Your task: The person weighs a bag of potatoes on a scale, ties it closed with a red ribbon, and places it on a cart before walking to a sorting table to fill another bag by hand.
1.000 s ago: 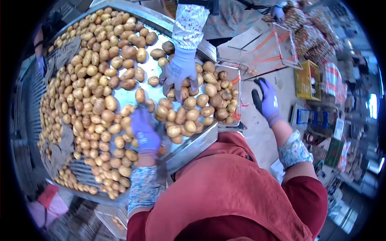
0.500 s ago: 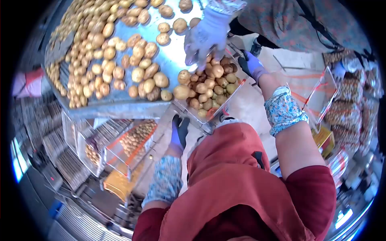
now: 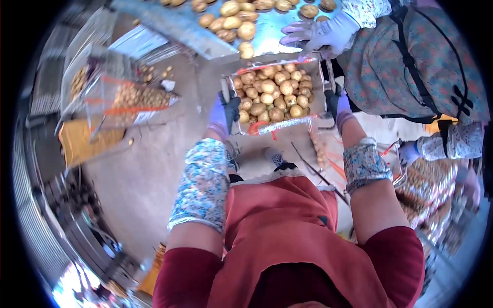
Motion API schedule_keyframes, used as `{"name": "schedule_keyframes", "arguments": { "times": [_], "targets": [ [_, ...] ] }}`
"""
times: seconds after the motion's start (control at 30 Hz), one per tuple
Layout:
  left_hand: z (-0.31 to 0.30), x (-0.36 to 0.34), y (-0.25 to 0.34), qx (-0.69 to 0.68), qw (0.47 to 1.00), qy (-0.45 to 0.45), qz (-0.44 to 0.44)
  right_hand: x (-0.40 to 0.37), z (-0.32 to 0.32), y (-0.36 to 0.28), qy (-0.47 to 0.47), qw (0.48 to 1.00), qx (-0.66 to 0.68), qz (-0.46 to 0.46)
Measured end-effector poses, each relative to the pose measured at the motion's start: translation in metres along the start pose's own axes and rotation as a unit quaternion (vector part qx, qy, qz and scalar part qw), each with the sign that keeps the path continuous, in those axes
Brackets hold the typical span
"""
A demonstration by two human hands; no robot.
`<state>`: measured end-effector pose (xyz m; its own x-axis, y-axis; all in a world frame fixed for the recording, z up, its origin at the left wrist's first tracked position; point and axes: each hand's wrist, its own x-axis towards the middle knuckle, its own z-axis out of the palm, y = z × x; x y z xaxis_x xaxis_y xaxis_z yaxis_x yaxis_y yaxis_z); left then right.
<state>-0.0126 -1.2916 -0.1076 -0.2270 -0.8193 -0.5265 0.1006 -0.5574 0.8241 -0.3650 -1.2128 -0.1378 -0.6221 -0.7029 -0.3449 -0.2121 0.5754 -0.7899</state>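
Observation:
A clear bag of potatoes (image 3: 272,95) with orange print hangs open below the edge of the metal sorting table (image 3: 215,46). My left hand (image 3: 224,114), in a purple and black glove, grips the bag's left side. My right hand (image 3: 337,107), gloved the same, grips its right side. A co-worker's hand in a pale glove (image 3: 316,35) rests on the table just above the bag, among loose potatoes (image 3: 233,23).
More filled clear bags (image 3: 126,95) stand on the floor at the left, over a yellow crate (image 3: 87,138). The co-worker in a patterned apron (image 3: 411,66) stands close on the right. Netted sacks (image 3: 426,195) lie at the far right. A few potatoes lie on the concrete floor.
My left hand left the potatoes on the table, dropped below its edge and took the bag's left side. My right hand came in to the bag's right side. My view swung down from the table.

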Motion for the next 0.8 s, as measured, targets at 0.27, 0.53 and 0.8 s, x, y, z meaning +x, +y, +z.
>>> {"name": "schedule_keyframes", "arguments": {
  "times": [0.27, 0.53, 0.8],
  "targets": [
    [0.011, -0.222, -0.121, -0.091, 0.987, 0.125, -0.041, -0.128, -0.048, 0.037, -0.253, 0.957, 0.007, 0.143],
    [0.096, -0.416, -0.260, -0.316, 0.899, 0.302, -0.027, -0.172, -0.073, 0.089, -0.468, 0.867, -0.152, -0.075],
    [0.275, -0.544, -0.407, -0.591, 0.651, 0.459, 0.128, -0.321, -0.084, 0.043, -0.654, 0.580, -0.389, -0.292]
  ]
}}
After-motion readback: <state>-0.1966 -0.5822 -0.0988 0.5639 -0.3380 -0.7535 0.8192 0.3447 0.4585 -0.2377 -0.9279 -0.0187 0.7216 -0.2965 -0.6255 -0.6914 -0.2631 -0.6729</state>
